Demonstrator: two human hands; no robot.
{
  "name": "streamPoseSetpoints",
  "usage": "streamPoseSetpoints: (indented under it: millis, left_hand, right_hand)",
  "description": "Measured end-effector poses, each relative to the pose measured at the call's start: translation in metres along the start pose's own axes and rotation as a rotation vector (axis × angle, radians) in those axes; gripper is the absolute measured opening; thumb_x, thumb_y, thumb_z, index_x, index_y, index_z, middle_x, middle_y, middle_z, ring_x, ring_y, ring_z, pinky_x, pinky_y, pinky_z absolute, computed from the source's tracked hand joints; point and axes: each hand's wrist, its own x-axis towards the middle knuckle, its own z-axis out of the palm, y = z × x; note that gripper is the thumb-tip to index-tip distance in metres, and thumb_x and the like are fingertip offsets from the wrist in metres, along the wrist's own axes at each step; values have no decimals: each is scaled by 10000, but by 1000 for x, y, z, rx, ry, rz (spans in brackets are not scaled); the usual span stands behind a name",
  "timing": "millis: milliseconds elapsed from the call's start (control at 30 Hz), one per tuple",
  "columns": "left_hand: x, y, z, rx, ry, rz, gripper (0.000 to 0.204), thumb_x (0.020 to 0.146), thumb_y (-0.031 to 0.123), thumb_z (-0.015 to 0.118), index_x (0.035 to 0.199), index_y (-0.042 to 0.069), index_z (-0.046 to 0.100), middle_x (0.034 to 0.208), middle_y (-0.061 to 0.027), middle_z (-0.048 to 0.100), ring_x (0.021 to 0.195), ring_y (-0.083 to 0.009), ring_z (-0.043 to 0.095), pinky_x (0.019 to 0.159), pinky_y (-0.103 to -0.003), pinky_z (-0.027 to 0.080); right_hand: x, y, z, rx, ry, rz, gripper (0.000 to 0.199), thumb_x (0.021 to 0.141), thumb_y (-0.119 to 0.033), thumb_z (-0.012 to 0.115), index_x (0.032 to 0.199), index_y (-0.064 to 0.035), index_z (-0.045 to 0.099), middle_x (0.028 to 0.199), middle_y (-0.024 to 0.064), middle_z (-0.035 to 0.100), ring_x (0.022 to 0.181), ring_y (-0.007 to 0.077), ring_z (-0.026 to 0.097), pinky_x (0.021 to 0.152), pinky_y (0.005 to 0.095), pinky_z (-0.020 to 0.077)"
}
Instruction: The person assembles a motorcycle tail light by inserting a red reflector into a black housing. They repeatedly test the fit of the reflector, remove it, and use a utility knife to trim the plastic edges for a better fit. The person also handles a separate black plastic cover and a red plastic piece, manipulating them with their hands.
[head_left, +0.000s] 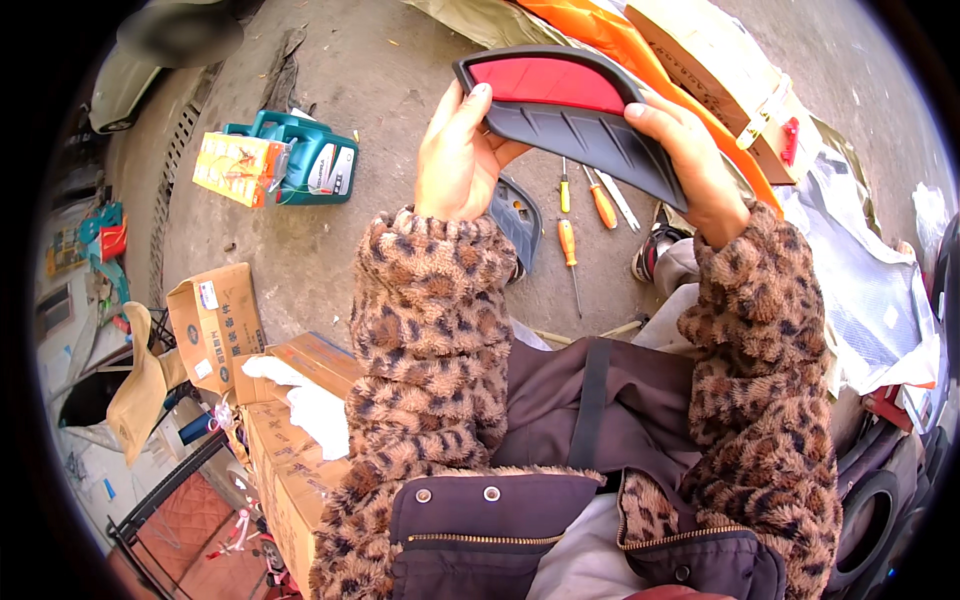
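Both my hands hold up a curved dark grey plastic panel with a red reflector insert [560, 88]. My left hand [455, 150] grips its left end, thumb on the rim. My right hand [690, 150] grips its right lower edge. The sleeves are leopard-print fleece. Below the panel, a second dark grey plastic piece [520, 218] lies on the concrete, partly hidden by my left wrist. Orange-handled screwdrivers [570, 250] lie on the ground beside it.
A teal oil jug [315, 160] and an orange box [235, 168] lie at the left. Open cardboard boxes [215, 325] stand at lower left with a white cloth [310, 405]. A long cardboard box [715, 70] and clear plastic wrap [865, 290] are at the right.
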Motion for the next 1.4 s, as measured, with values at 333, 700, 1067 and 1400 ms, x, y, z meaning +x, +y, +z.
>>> streamPoseSetpoints:
  millis: [333,700,1067,1400]
  left_hand:
    - [2,7,2,-183,-26,63,511,1008,484,474,1220,26,555,1218,-213,623,1078,-305,638,957,-441,524]
    - [2,10,1,-228,-138,147,563,862,188,492,1383,-20,434,1436,-231,477,1279,-375,515,1091,-489,426]
    - [-7,17,8,-264,-239,250,630,822,107,501,1437,35,384,1438,-205,475,1308,-366,486,1107,-485,406]
    - [-6,18,8,-232,-202,244,561,826,-32,565,1377,20,472,1226,-109,625,1112,-229,631,975,-361,526]
  right_hand:
    - [-24,1,28,-1362,-106,-1221,567,784,-139,653,1343,-209,587,1194,68,609,1142,241,579,934,385,441]
    - [-21,6,26,-1233,-114,-1242,572,784,-128,651,1350,-150,572,1224,58,599,1133,242,589,965,408,440]
    - [-20,13,28,-1172,-131,-1261,693,693,-48,736,1335,-271,601,1239,61,544,1146,301,533,928,416,500]
    - [-30,6,33,-866,-1,-894,954,683,-247,888,1470,-43,388,1365,194,408,1228,374,462,1014,459,448]
